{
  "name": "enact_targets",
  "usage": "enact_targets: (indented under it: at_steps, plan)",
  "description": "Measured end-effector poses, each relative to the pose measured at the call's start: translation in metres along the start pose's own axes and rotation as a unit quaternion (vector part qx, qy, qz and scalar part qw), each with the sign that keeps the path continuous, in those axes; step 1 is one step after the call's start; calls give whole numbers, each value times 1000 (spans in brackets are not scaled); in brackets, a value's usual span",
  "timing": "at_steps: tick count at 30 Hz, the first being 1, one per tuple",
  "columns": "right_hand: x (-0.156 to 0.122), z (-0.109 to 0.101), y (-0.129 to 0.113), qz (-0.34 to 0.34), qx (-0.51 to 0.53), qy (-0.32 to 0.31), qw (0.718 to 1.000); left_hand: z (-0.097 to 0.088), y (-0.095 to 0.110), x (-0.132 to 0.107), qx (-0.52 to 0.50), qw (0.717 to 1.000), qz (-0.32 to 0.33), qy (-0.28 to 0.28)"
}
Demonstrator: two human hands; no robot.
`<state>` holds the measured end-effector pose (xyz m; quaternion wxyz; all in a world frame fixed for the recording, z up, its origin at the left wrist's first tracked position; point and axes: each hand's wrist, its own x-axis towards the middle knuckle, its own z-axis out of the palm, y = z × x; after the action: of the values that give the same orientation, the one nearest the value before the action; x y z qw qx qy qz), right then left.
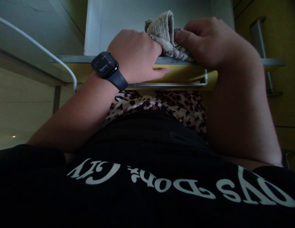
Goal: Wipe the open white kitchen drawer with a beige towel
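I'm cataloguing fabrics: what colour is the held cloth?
The cloth is mottled beige and grey-brown, clearest in the head view.

- The cloth point(159, 33) is mottled in cream and grey, with purplish-brown patches.
- The drawer point(93, 34) is finished in off-white inside; its front point(184, 71) is coloured yellow and edged in grey.
- The handle point(166, 85) is toned silver.
- The watch point(104, 65) is coloured black.
- The shirt point(137, 142) is coloured black and printed with white letters point(156, 185).
- The lower garment point(191, 117) is patterned in black and beige leopard spots.
- The cord point(38, 38) is coloured white.
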<state>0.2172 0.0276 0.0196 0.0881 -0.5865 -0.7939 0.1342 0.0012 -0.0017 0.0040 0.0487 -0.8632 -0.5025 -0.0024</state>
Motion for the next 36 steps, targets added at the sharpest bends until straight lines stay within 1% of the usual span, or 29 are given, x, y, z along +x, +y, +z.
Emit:
enact_targets:
  at_steps: [15,22,27,31,36]
  plan:
    - [0,0,-2,0,11,-2,1000,1,0,0,-3,1000,14,18]
    - [0,0,1,4,24,-2,1000,0,0,0,-2,1000,9,7]
    - [0,1,1,-4,26,-6,1000,-1,2,0,-4,1000,14,13]
    - [0,0,0,1,13,-7,1000,0,2,0,-1,1000,16,16]
    - [0,0,0,13,20,-1,1000,1,1,0,4,1000,19,20]
